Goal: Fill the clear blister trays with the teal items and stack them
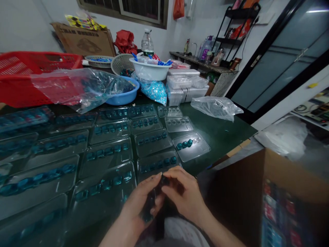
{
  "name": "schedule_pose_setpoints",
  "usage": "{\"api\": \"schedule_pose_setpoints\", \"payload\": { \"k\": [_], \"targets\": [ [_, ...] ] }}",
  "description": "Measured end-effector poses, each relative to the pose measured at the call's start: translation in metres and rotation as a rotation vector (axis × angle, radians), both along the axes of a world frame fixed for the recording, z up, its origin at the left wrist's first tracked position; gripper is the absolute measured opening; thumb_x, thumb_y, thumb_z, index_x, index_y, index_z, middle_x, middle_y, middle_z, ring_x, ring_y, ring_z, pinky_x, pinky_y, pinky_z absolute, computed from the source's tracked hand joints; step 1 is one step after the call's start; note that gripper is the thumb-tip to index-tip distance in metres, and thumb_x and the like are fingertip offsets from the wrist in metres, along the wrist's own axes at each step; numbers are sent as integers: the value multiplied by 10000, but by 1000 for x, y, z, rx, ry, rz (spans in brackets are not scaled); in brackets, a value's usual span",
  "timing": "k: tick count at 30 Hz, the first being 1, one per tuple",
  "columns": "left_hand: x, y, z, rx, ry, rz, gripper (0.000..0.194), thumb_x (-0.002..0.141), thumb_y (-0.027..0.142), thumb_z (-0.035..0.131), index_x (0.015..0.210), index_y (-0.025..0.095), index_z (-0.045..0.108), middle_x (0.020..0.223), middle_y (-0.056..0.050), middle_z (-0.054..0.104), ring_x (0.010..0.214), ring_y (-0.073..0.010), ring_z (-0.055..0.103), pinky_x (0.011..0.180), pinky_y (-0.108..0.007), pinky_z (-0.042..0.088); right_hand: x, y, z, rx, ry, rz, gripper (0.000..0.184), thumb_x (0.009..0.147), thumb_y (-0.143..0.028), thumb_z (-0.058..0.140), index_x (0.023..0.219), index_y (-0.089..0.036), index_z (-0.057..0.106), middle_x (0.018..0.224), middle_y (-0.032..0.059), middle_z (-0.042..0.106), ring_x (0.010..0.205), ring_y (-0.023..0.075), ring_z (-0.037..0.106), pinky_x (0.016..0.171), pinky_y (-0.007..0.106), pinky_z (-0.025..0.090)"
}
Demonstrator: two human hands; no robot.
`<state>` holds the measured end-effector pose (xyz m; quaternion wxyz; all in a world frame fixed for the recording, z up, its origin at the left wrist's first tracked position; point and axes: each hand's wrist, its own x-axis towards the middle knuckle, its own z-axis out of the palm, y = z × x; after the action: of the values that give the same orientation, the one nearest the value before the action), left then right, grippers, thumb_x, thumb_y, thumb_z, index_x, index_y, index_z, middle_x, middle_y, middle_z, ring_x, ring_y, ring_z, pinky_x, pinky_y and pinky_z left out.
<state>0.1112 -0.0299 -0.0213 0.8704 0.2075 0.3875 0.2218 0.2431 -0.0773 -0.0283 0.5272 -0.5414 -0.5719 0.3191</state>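
Observation:
My left hand [138,202] and my right hand [182,193] meet low in the middle of the view, pinching a narrow dark strip [151,202]. Their fingers hide most of it, and I cannot tell exactly what it is. Just beyond my fingertips lies a clear plastic blister tray [157,164] holding a row of blue pods. Several similar trays cover the dark green table [218,137] in rows. A tray at the right [190,146] has blue pods at only one end, and a farther one [178,124] shows no blue pods.
Behind the trays stand a blue basin [125,94] under a clear plastic bag, a white bowl [149,70], a red plastic crate [33,75] and stacked clear containers [180,85]. A cardboard box [257,202] rises close at the lower right, beside the table edge.

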Motion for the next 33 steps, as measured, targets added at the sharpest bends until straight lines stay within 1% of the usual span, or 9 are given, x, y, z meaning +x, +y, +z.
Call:
{"api": "schedule_pose_setpoints", "payload": {
  "k": [3,6,9,12,15,17,21,27,33],
  "targets": [
    [2,1,-1,-6,8,-29,222,754,379,544,721,159,535,394,37,438,310,-35,319,321,-148,170,2,-2,-2,63,-80,-32,163,771,-168,556,925,-199,600,861,27,536,704,112,527,594,215,433],
    [4,2,0,51,-31,-133,277,782,393,496,656,147,522,391,29,424,302,-31,302,314,-157,156,10,-3,-2,45,-110,-34,125,769,-182,571,888,-189,611,839,28,536,655,104,519,527,205,415],
    [6,5,3,40,-49,-152,253,782,377,502,745,133,560,487,24,450,328,-25,313,304,-160,141,30,0,1,7,-183,-50,112,770,-222,581,872,-189,615,830,24,547,612,98,506,493,205,402],
    [8,9,5,-44,-55,-55,262,753,331,557,938,145,561,623,38,440,372,-14,324,300,-152,156,70,17,-1,19,-375,-235,141,805,-266,536,891,-188,618,853,37,572,672,121,534,563,225,429],
    [4,13,4,-86,-54,-24,251,751,300,563,945,141,555,644,44,416,385,-14,313,302,-153,173,117,43,-10,-40,-733,-498,210,831,-284,475,943,-181,620,868,52,595,692,139,549,634,253,432],
    [0,14,4,-94,-44,-2,238,754,289,559,937,138,554,660,36,427,394,-19,316,302,-156,179,140,58,-18,-95,-857,-548,226,829,-268,460,954,-182,628,867,57,601,695,149,555,639,258,419],
    [-7,13,5,-104,-11,35,227,753,292,562,920,139,559,649,33,430,385,-23,310,297,-160,185,158,74,-27,-158,-971,-475,209,814,-243,478,946,-219,638,841,40,596,699,150,557,609,233,387],
    [-5,13,4,-100,-13,40,209,739,292,579,879,137,569,643,29,432,380,-22,315,289,-154,192,154,76,-24,-207,-1118,-400,246,855,-219,395,998,-206,594,835,55,552,741,152,523,637,224,356],
    [-4,14,4,-77,6,26,192,742,302,574,851,143,569,642,32,429,384,-22,319,300,-158,190,152,75,-25,-214,-1188,-360,288,860,-163,339,1061,-166,546,814,73,529,715,156,489,638,233,350]
  ]
}}
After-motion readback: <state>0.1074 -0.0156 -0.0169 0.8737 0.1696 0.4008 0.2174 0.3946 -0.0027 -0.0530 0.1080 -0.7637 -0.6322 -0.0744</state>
